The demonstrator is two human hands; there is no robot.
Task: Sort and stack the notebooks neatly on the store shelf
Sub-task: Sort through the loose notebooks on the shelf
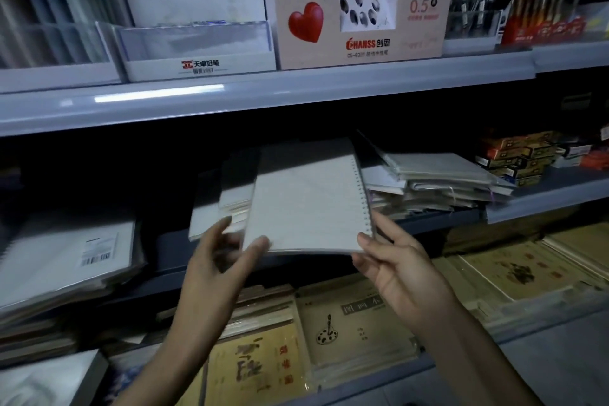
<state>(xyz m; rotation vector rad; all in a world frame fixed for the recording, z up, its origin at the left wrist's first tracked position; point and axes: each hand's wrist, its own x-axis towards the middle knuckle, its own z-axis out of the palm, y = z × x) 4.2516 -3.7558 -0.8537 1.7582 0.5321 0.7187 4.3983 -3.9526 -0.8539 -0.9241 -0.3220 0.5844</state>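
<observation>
White, spiral-bound, a paper notebook [306,201] is pinched at its near corners by the left hand [224,260] and the right hand [395,264], over a pale stack [211,211] just beyond the left hand.

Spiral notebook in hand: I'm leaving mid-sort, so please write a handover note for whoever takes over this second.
Left hand grips the spiral notebook at its lower-left corner; right hand grips its lower-right corner, by the coil.
It is held over the middle pile, not yet let go.
The right pile is splayed and untidy.
Left to do: set this notebook down, then square both piles.
</observation>
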